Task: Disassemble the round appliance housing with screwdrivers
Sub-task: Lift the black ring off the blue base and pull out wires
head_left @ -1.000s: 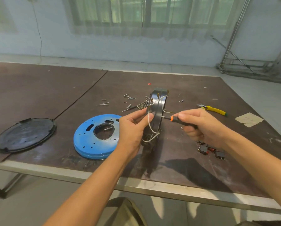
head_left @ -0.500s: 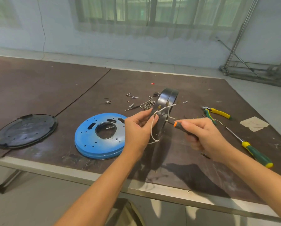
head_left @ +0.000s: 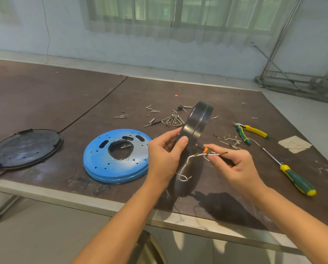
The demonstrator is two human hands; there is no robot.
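At the near table (head_left: 45,88) edge, left hand (head_left: 163,155) grips the housing (head_left: 195,122) on edge, top leaning far-right; right hand (head_left: 235,168) pinches screwdriver (head_left: 205,149) and wire (head_left: 187,161), tip pointing left.

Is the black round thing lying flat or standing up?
Standing on edge: the black housing touches the table by its rim; the left hand grips it.

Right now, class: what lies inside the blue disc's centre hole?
A short metal pin shows in the blue disc hole, against something dark. Whatever lies beneath the disc's solid ring is covered.
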